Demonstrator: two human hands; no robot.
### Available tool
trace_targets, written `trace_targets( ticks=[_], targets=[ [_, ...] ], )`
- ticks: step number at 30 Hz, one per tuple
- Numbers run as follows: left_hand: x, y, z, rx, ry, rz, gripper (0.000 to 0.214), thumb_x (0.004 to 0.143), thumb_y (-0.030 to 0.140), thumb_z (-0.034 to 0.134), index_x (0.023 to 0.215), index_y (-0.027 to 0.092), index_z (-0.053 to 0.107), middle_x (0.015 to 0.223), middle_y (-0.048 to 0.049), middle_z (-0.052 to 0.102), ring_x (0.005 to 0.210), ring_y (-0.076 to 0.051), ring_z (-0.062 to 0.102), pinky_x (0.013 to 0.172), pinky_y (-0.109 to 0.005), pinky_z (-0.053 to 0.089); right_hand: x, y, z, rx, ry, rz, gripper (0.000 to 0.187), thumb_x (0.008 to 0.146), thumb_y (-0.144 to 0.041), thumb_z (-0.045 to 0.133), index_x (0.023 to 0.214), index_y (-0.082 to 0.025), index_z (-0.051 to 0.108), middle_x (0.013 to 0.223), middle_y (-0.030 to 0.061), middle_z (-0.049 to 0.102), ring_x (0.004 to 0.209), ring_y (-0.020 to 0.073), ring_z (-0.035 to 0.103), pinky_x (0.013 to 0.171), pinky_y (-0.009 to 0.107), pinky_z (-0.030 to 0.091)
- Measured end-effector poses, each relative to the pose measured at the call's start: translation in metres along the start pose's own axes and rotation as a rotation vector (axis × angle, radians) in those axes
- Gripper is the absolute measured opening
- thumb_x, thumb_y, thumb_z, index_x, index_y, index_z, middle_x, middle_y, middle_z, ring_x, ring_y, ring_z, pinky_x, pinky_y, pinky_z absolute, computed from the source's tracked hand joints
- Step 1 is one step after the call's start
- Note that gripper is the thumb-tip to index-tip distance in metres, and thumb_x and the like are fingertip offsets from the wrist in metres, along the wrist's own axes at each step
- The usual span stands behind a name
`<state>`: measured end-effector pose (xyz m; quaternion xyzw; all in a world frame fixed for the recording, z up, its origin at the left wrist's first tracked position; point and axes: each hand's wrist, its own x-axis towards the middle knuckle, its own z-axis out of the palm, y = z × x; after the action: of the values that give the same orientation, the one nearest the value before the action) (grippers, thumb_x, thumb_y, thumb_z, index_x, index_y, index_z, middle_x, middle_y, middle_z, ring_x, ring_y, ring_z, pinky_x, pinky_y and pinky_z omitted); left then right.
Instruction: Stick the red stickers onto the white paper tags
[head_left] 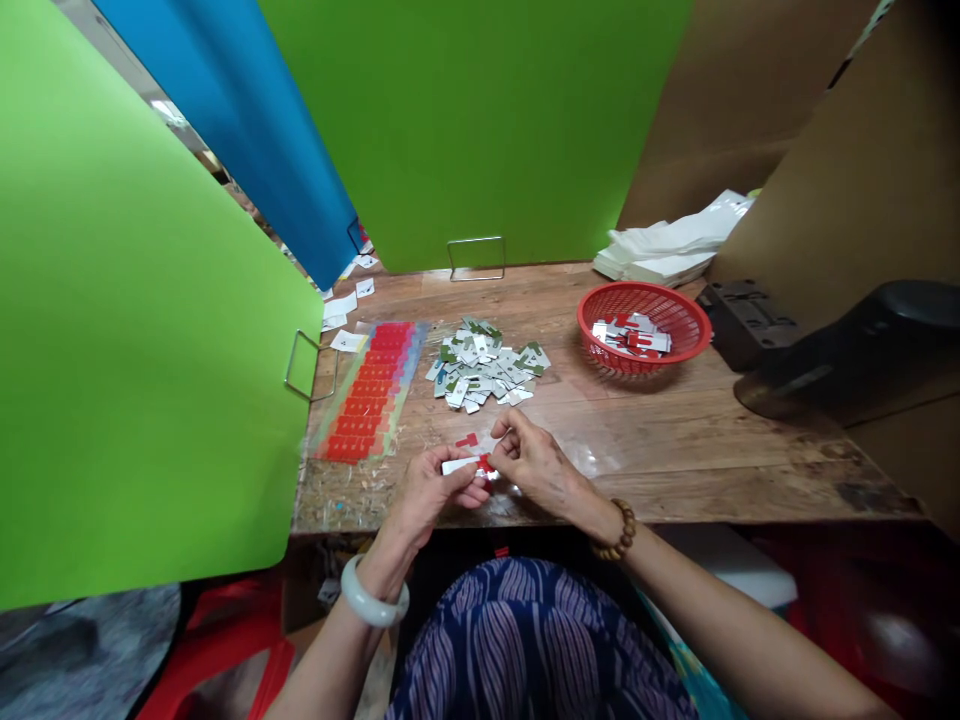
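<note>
Near the table's front edge, my left hand pinches a small flat silver-white plate between thumb and fingers. A red sticker lies at the plate's right end. My right hand is closed there, thumb against the red end; what its fingertips grip is too small to make out. Just beyond the fingers, a loose red T-shaped sticker on clear film rests on the wood. Farther back is a heap of similar metal plates, some with green markings. Left of it lies a sheet of red stickers.
A red plastic basket holds several red-marked plates at right. Beside it stands a dark metal machine. White paper sheets are stacked behind. Green panels wall the wooden table, with paper slips at left.
</note>
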<state>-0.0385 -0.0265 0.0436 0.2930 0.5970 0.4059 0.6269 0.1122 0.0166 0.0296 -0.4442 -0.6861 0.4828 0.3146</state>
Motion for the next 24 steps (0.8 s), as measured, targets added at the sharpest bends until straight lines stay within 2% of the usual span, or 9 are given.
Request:
trace_targets(
  ticks=[8,19,24],
  targets=[
    [0.003,0.001,-0.001,0.004,-0.031,-0.004,0.027,0.062,0.022,0.072,0.079,0.009,0.055,0.059,-0.0058,0.068,0.048,-0.012,0.063,0.047,-0.019,0.050,0.003,0.008,-0.001,0.014,-0.029,-0.013,0.014,0.072,-0.012,0.050,0.085,-0.018,0.047,0.062,-0.0048,0.052,0.055,0.0087,0.048,0.051,0.019,0.035],
    [-0.001,-0.001,0.001,0.016,0.008,0.030,0.032,0.061,0.026,0.073,0.080,0.010,0.054,0.059,-0.0061,0.068,0.048,-0.013,0.063,0.048,-0.021,0.051,-0.009,0.000,0.010,-0.218,0.102,-0.164,0.014,0.077,-0.009,0.041,0.085,-0.019,0.044,0.064,-0.0031,0.049,0.054,0.0104,0.046,0.053,0.021,0.033],
    [0.000,-0.004,0.001,0.031,0.022,0.066,0.032,0.061,0.028,0.073,0.080,0.010,0.055,0.059,-0.0055,0.067,0.050,-0.014,0.064,0.050,-0.022,0.052,-0.019,-0.005,0.014,-0.343,0.124,-0.218,0.019,0.079,-0.008,0.038,0.094,-0.018,0.045,0.068,0.0002,0.052,0.062,0.0147,0.050,0.060,0.025,0.037]
  ],
)
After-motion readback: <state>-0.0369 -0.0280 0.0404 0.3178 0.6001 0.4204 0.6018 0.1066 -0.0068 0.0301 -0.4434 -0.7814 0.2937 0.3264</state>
